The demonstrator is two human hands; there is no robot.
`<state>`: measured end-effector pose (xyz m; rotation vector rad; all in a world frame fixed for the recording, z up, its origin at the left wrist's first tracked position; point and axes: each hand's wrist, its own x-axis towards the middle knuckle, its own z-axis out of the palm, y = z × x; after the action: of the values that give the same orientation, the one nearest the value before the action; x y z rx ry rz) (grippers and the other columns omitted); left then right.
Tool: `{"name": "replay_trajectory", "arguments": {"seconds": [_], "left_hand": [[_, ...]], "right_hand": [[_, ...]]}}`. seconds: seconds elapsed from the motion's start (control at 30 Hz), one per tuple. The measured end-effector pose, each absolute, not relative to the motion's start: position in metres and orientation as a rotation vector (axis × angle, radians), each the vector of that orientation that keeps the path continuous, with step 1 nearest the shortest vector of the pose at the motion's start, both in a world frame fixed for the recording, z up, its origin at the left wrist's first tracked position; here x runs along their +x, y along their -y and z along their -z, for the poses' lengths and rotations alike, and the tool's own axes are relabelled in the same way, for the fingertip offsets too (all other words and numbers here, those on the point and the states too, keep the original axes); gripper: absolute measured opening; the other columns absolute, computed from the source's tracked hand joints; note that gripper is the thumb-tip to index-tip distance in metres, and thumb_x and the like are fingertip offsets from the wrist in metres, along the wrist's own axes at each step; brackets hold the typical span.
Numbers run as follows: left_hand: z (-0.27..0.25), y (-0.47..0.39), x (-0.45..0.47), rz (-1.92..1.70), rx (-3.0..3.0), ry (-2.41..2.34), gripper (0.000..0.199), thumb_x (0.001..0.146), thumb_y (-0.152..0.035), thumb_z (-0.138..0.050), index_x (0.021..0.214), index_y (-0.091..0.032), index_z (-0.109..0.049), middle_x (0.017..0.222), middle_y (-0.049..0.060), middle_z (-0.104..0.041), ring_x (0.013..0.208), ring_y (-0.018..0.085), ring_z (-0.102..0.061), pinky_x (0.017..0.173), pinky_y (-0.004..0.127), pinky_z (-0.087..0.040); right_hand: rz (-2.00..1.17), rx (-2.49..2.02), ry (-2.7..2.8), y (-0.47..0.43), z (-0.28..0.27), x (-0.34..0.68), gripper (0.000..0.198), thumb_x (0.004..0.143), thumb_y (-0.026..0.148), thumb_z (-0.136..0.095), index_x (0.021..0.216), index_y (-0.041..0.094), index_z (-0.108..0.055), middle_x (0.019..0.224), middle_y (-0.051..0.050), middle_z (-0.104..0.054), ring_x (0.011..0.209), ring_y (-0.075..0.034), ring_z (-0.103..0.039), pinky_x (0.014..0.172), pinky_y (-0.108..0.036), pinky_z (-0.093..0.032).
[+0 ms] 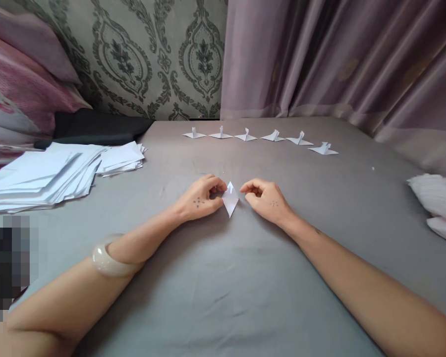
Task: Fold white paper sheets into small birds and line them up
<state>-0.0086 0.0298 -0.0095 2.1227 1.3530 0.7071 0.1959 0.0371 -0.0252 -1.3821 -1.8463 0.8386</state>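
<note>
A small white folded paper diamond [230, 201] is upright or lying at the middle of the grey cloth; its exact tilt is hard to tell. At its left edge, my left hand [201, 198] pinches it between thumb and fingers. Just to the right of the paper, with a small gap, is my right hand [266, 199]. Its fingers are loosely bent, the thumb stands slightly apart from the index finger, and nothing is held there.
Several folded paper cranes [246, 135] stand in a row towards the far edge of the grey cloth [223, 297]. Stacks of white paper sheets [40, 173] lie at the left, before a black cloth [96, 126]. White fabric [436, 198] lies at the right.
</note>
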Motion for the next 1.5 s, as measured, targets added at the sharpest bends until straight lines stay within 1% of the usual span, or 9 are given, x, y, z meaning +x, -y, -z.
{"name": "replay_trajectory", "arguments": {"seconds": [0.13,0.3,0.53,0.6,0.67,0.77,0.83,0.97,1.5], "left_hand": [[0.003,-0.031,-0.011,-0.821,1.894,-1.432,0.031,0.064,-0.013,-0.044,0.088,-0.016,-0.064,0.083,0.002,-0.061,0.07,0.014,-0.053,0.066,0.028,-0.045],[0.001,-0.03,-0.01,-1.036,1.677,-1.284,0.037,0.062,-0.011,-0.043,0.094,-0.013,-0.061,0.09,0.007,-0.065,0.086,0.017,-0.059,0.079,0.032,-0.048],[0.01,-0.027,-0.001,-0.854,1.805,-1.287,0.035,0.067,-0.017,-0.057,0.101,-0.018,-0.062,0.106,0.008,-0.064,0.091,0.019,-0.057,0.077,0.032,-0.048],[0.013,-0.028,0.001,-0.828,1.899,-1.295,0.028,0.071,-0.025,-0.063,0.099,-0.02,-0.064,0.102,0.006,-0.065,0.092,0.02,-0.055,0.077,0.031,-0.046],[0.016,-0.029,0.003,-0.827,1.937,-1.272,0.022,0.075,-0.031,-0.064,0.093,-0.019,-0.064,0.089,0.004,-0.063,0.083,0.016,-0.054,0.071,0.028,-0.045],[0.018,-0.03,0.007,-0.809,1.928,-1.276,0.014,0.078,-0.03,-0.06,0.076,-0.016,-0.059,0.067,-0.003,-0.05,0.062,0.01,-0.044,0.058,0.023,-0.037],[0.018,-0.03,0.008,-0.795,1.942,-1.315,0.019,0.077,-0.029,-0.06,0.066,-0.016,-0.052,0.061,-0.005,-0.043,0.059,0.009,-0.038,0.055,0.022,-0.032],[0.017,-0.029,0.01,-0.779,2.003,-1.352,0.025,0.078,-0.029,-0.058,0.061,-0.017,-0.044,0.059,-0.006,-0.039,0.058,0.009,-0.036,0.054,0.022,-0.029],[0.015,-0.028,0.007,-0.793,2.06,-1.331,0.022,0.079,-0.028,-0.059,0.062,-0.016,-0.051,0.06,-0.005,-0.044,0.059,0.009,-0.039,0.056,0.022,-0.031]], "right_hand": [[-0.903,-1.379,1.756,-0.039,0.027,0.197,0.021,0.067,0.017,-0.05,0.079,0.019,-0.067,0.074,-0.001,-0.067,0.063,-0.014,-0.058,0.063,-0.028,-0.045],[-0.846,-1.327,1.842,-0.035,0.026,0.195,0.023,0.065,0.016,-0.05,0.08,0.019,-0.067,0.075,-0.001,-0.064,0.064,-0.013,-0.055,0.066,-0.028,-0.045],[-0.811,-1.294,1.848,-0.036,0.028,0.196,0.024,0.065,0.015,-0.049,0.082,0.019,-0.066,0.076,-0.001,-0.063,0.066,-0.014,-0.057,0.067,-0.029,-0.046],[-0.858,-1.286,1.807,-0.036,0.028,0.195,0.023,0.066,0.016,-0.049,0.082,0.02,-0.065,0.077,-0.002,-0.065,0.068,-0.014,-0.059,0.068,-0.029,-0.047],[-0.894,-1.283,1.779,-0.035,0.027,0.194,0.02,0.066,0.017,-0.05,0.081,0.02,-0.063,0.077,-0.002,-0.066,0.069,-0.015,-0.06,0.069,-0.029,-0.048],[-0.908,-1.293,1.76,-0.032,0.025,0.192,0.014,0.067,0.017,-0.05,0.077,0.021,-0.059,0.077,-0.001,-0.067,0.068,-0.014,-0.06,0.068,-0.029,-0.047],[-0.892,-1.301,1.776,-0.03,0.023,0.19,0.012,0.068,0.018,-0.05,0.076,0.021,-0.058,0.076,0.0,-0.067,0.067,-0.014,-0.06,0.067,-0.029,-0.047],[-0.846,-1.33,1.81,-0.027,0.019,0.189,0.014,0.068,0.018,-0.049,0.075,0.021,-0.061,0.075,0.0,-0.066,0.065,-0.013,-0.058,0.066,-0.028,-0.046],[-0.779,-1.376,1.896,-0.027,0.019,0.187,0.018,0.07,0.017,-0.049,0.076,0.02,-0.066,0.073,0.0,-0.068,0.062,-0.013,-0.055,0.065,-0.027,-0.043]]}}
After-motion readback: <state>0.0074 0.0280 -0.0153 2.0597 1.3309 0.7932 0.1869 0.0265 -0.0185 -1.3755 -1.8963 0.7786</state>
